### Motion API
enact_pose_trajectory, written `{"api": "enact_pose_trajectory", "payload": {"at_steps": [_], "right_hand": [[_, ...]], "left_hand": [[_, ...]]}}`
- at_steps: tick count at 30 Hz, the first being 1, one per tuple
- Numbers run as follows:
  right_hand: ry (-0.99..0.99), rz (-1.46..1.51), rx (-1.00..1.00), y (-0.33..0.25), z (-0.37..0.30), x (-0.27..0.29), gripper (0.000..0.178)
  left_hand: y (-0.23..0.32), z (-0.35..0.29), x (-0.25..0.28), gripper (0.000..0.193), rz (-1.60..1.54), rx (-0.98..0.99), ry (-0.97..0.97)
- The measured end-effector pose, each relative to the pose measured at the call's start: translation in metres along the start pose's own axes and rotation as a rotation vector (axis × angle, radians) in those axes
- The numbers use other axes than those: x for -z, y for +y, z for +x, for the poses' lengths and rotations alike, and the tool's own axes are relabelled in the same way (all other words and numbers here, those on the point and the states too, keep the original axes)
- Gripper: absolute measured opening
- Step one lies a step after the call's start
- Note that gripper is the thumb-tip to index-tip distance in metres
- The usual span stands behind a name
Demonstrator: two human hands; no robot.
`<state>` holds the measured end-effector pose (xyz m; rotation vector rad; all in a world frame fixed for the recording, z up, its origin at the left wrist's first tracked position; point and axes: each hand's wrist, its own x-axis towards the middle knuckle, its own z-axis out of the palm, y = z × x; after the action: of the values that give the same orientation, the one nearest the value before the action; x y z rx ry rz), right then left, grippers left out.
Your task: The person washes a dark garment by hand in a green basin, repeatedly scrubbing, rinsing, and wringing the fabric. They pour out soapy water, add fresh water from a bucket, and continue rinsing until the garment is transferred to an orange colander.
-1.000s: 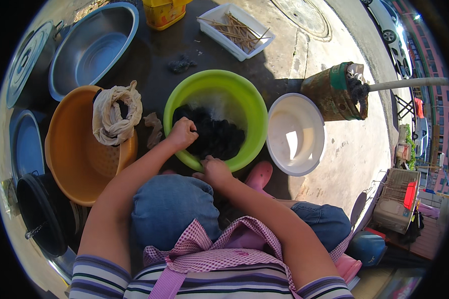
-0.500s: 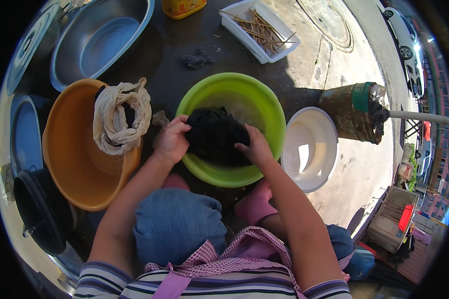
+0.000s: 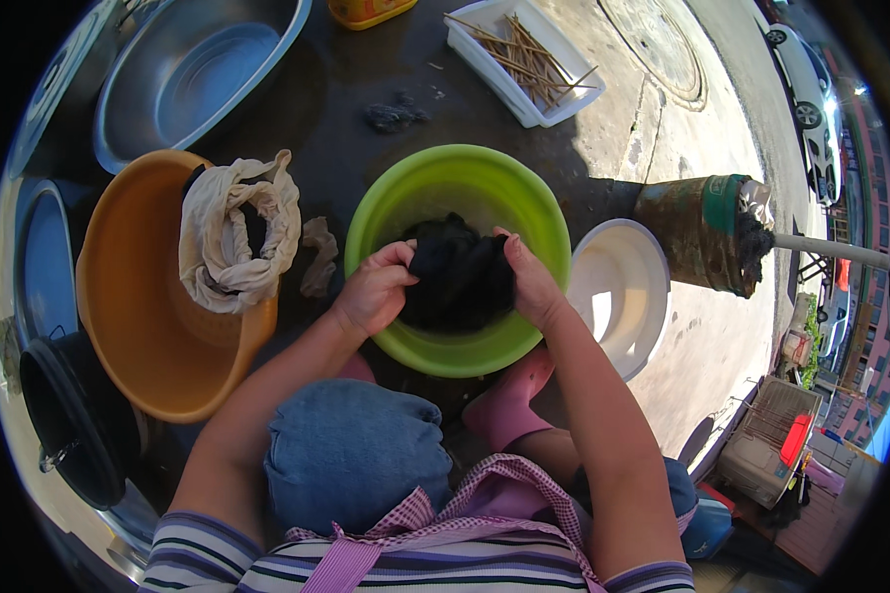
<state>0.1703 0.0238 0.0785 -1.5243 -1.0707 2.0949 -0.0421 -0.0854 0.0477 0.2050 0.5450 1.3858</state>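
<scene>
One black clump (image 3: 457, 287): there's my load, soft-looking, inside the rim of the green basin (image 3: 475, 178), right between the hands; fibre or cloth, I can't tell.
Left grip: closed up, my left hand (image 3: 378, 290) pinching the clump's left side with thumb and fingers.
Right grip: narrow too, my right hand (image 3: 534, 284) holding the opposite side.
Underneath: whether the clump hangs or rests on the basin's bottom, I can't make out.
Slip risk: careful here, if it's wet, holding only the sides could let the middle sag and pull loose.
Tip risk: lean the left forearm (image 3: 267, 400) on that near rim and the basin might rock.
Left edge: tightish, a beige scrap (image 3: 316, 259) lies before the orange basin (image 3: 119, 296); a wide swing could drag the pale cloth (image 3: 232, 242) off its rim.
Right edge: tighter, the white basin (image 3: 653, 296) sits just beside the green one.
Near edge: crowded, denim knee (image 3: 356, 445) and pink boot (image 3: 509, 405) close in.
Far edge: my best lane, dark ground (image 3: 307, 109) with a small dark wisp (image 3: 396, 117) before the white tray (image 3: 485, 84) of sticks (image 3: 529, 59).
</scene>
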Motion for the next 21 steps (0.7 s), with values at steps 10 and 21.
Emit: {"api": "enact_pose_trajectory", "payload": {"at_steps": [10, 21], "right_hand": [[0.025, -0.693, 0.140, -0.063, -0.047, -0.006, 0.026], [0.276, -0.406, 0.391, -0.152, -0.166, -0.002, 0.026]], "left_hand": [[-0.009, -0.007, 0.022, 0.020, 1.009, 0.067, 0.103], [0.031, -0.006, 0.010, 0.049, 1.423, -0.073, 0.231]]}}
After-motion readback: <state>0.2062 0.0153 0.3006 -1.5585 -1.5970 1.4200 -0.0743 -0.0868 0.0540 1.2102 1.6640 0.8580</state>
